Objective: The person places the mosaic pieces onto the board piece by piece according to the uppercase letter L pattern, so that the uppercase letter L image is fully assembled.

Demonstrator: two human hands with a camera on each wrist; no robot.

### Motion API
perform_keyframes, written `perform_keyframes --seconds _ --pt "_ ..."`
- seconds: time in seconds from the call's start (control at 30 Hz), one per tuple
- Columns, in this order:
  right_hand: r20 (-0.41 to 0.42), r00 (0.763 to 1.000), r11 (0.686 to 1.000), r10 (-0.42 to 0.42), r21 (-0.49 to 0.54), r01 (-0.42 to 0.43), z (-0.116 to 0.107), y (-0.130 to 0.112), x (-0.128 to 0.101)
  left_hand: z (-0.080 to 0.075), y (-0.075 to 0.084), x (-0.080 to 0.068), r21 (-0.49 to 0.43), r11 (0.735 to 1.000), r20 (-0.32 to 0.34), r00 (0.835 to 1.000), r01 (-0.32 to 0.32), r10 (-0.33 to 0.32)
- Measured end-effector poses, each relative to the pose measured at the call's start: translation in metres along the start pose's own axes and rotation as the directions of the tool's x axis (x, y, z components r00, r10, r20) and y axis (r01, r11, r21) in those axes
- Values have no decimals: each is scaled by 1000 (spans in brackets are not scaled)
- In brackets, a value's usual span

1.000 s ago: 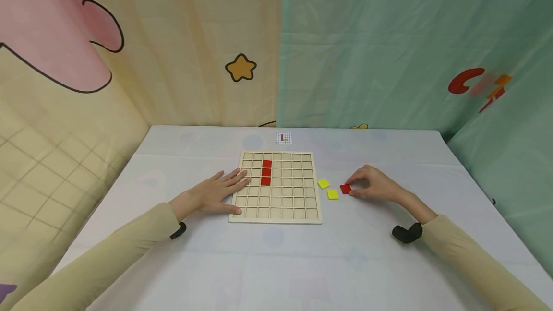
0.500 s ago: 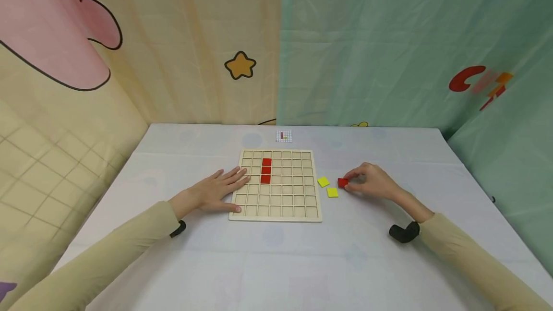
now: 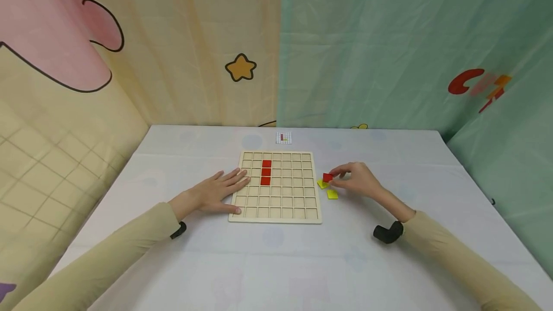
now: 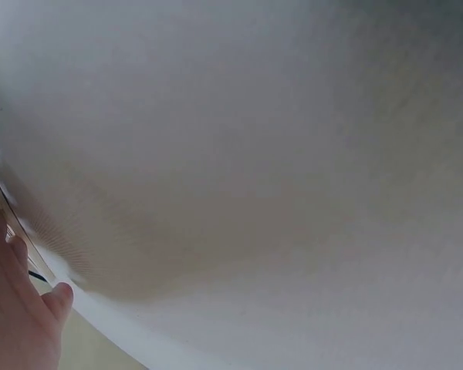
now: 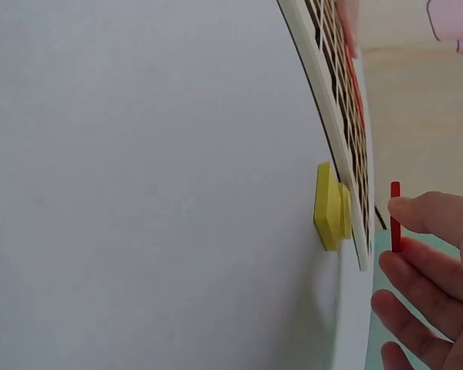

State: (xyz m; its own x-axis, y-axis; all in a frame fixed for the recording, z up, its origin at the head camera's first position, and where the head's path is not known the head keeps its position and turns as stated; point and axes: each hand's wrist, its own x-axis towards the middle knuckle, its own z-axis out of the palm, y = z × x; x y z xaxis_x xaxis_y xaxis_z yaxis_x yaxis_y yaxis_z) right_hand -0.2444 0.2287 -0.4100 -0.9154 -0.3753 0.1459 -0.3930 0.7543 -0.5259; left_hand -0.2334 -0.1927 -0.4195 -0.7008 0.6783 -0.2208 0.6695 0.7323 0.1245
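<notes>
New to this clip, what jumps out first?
The wooden grid board at the table's middle, with three red tiles stacked in one column near its far left. Just off its right edge the right hand pinches a fourth red tile, lifted above two yellow tiles lying on the white tablecloth. The left hand rests flat on the board's left edge.
</notes>
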Motion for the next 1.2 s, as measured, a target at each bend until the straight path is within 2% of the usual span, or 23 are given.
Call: perform_keyframes --seconds 0.2,0.57,1.2 --pt "3 1000 999 -28 29 28 11 -15 10 -1 1 -2 5 1000 -1 1000 -1 1" --pt "-3 1000 997 -31 77 31 34 -53 33 -2 2 -2 8 1000 4 1000 6 -6" --pt "52 999 999 -17 33 15 72 -95 49 -3 2 1 15 1000 33 999 18 -18"
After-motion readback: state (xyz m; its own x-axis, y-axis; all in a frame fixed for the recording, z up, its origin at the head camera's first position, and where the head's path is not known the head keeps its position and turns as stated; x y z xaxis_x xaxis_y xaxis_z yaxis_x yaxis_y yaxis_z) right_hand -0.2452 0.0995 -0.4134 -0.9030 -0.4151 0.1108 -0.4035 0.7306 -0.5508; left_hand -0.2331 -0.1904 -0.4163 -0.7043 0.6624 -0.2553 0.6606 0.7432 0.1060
